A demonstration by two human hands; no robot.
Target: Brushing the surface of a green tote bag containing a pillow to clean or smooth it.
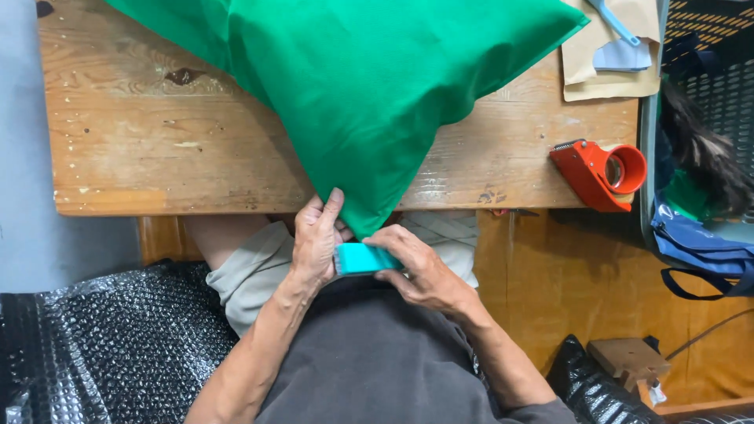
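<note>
A: Box (pixel 366 258), the small teal one — where's it sitting rel. to your hands?

B: It's lying between them, over your lap, just below the table (pixel 141 149) edge. Long axis is running side to side in the pic, hand to hand. Your left hand (pixel 318 239) is gripping one end, thumb side wrapping it; your right hand (pixel 420 271) is pinching the other end w/ fingers curling over the top. Both hands are closing on it, neither's loose.

A: And the green bag (pixel 369 94)?

B: It's draping over the table & its corner is hanging off the edge, coming down right above the box, touching or nearly touching it. Your left fingers are reaching up against that corner while also holding the box. So the bag is lying up & away from your hands, the box directly under its tip.

A: Which hand's nearer the bag?

B: Left, I'd say — its fingertips are pressing the fabric. Right is sitting lower, more on the box.

A: Anything else close by?

B: Red tape dispenser (pixel 598 174) is resting on the table well off to the right-hand side of the pic, apart from both hands. Bubble wrap (pixel 102 345) is lying down by your left arm.
</note>
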